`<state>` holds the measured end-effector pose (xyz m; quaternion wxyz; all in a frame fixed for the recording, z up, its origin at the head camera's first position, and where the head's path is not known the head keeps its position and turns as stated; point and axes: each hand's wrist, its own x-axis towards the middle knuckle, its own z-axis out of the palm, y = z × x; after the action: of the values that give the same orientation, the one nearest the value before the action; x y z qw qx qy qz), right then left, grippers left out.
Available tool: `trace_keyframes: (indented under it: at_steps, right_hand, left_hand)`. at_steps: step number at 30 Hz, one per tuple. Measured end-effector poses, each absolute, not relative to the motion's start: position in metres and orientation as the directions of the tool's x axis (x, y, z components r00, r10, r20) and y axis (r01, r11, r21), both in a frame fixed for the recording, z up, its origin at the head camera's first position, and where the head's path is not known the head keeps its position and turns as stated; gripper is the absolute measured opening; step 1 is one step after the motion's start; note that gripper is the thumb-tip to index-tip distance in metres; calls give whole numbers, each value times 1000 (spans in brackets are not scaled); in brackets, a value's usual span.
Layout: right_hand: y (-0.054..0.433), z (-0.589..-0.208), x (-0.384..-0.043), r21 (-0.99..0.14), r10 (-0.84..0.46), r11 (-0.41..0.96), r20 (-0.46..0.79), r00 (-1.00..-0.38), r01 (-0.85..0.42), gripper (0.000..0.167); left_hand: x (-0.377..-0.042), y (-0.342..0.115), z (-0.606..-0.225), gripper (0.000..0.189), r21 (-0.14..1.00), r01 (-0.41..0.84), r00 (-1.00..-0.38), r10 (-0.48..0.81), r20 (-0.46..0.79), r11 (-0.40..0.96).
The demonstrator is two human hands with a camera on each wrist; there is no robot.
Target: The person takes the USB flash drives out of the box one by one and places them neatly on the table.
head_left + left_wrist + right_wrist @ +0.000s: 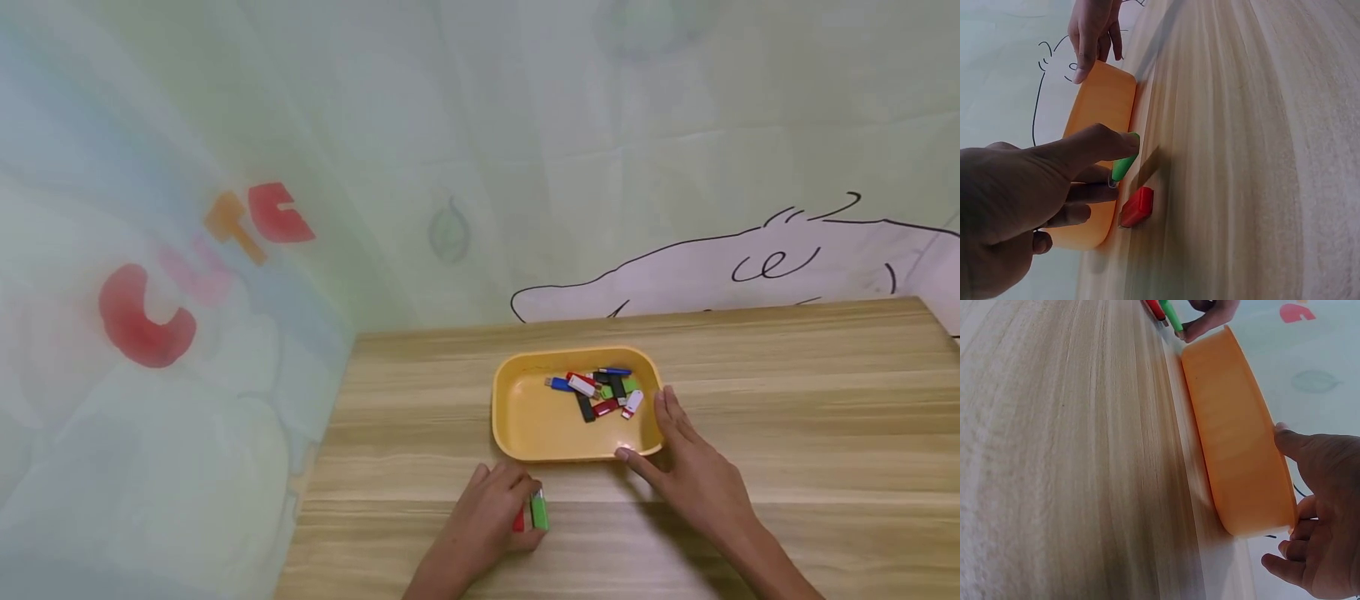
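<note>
The left hand (487, 512), angled over the counter (375, 533) beside a red stick (1137, 207), pinches a green stick (539, 512) between thumb and fingers, just before the yellow tray (532, 421). Picking up seems in hand; the next move calls for a secure lift. The right hand (701, 475) grips the tray's near right corner.

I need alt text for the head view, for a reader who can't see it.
A person's left hand pinches a green USB stick beside a red one, while the right hand holds the near right corner of a yellow tray. More USB sticks lie mostly in its right half; the table is wood-grained.
</note>
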<state>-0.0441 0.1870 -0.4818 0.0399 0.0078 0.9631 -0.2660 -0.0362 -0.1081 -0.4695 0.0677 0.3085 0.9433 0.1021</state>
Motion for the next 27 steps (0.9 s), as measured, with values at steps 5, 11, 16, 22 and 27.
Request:
trace_keyframes:
  at_steps: [5,11,16,22,27]
  right_hand:
    - [187,-482,-44,-508,-4,861,-81,-997,38,110]
    - [187,-482,-43,-509,0,860,-91,-996,47,111]
    - [188,-484,-43,-518,-7,855,-72,-997,31,109]
    - [187,-486,-43,-518,-4,855,-72,-997,34,108]
    - [188,-486,-44,-517,-2,855,-73,-997,36,108]
  left_hand:
    - [-36,-108,-472,48,237,575,-795,603,-61,783]
    - [-36,-108,-474,47,233,575,-794,604,-74,784]
    - [-35,-109,-477,46,213,597,-787,616,-27,773]
    - [-35,-109,-479,47,206,601,-785,619,-34,773]
    - [-36,-108,-480,46,203,600,-784,619,-39,773]
